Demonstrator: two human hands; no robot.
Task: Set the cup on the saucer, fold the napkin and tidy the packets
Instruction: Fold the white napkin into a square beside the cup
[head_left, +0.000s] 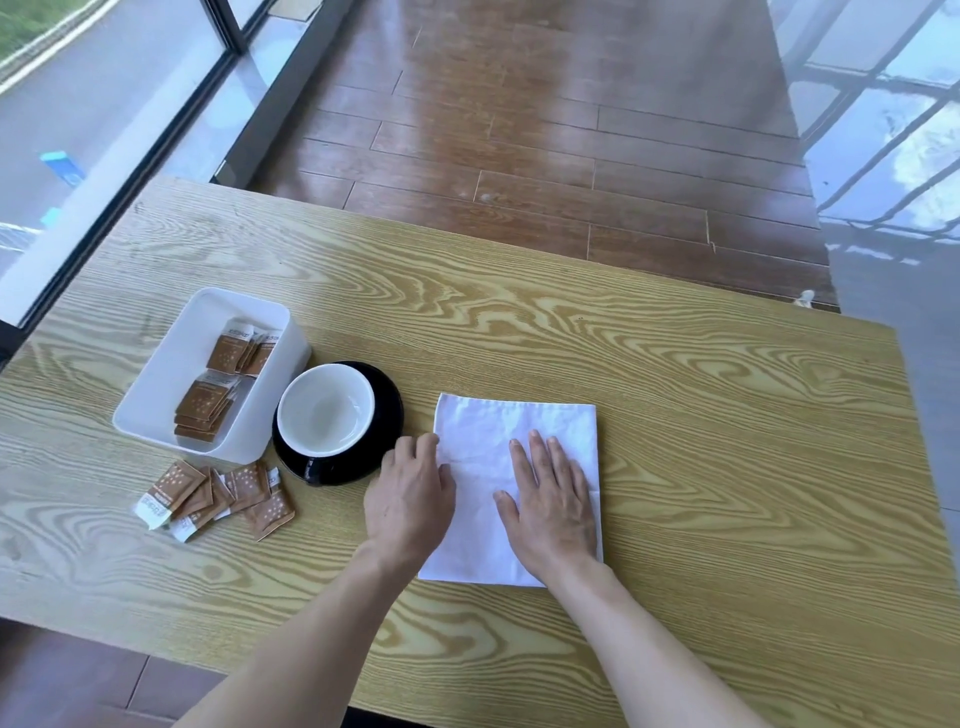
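Right now the white napkin (511, 483) lies flat on the wooden table (675, 415), near the front edge and a little right of centre, and both hands are on it. It looks like a rectangle, longer toward the person than across, with soft creases over its surface. The right hand (553, 504) is spread out on the napkin's right half, palm down, fingers straight and slightly apart, pressing rather than gripping. The left hand (410, 499) sits at the napkin's left edge with the fingers curled under; whether they pinch the cloth or just rest against it, I cannot tell from this angle.

Just left of that hand, the cup (326, 409), white inside and empty, sits on the black saucer (387, 400), and the saucer's rim nearly meets the left knuckles. Touching the saucer's left side is a white rectangular tray (171, 374) with brown packets inside (218, 384), in two small stacks along its right wall. In front of the tray, loose on the table, a fan of more brown packets (213, 499) overlaps in a messy heap, close to the saucer's near edge but apart from it.

Beyond the table, dark wood flooring (545, 130) runs away, with a window (78, 130) at left.
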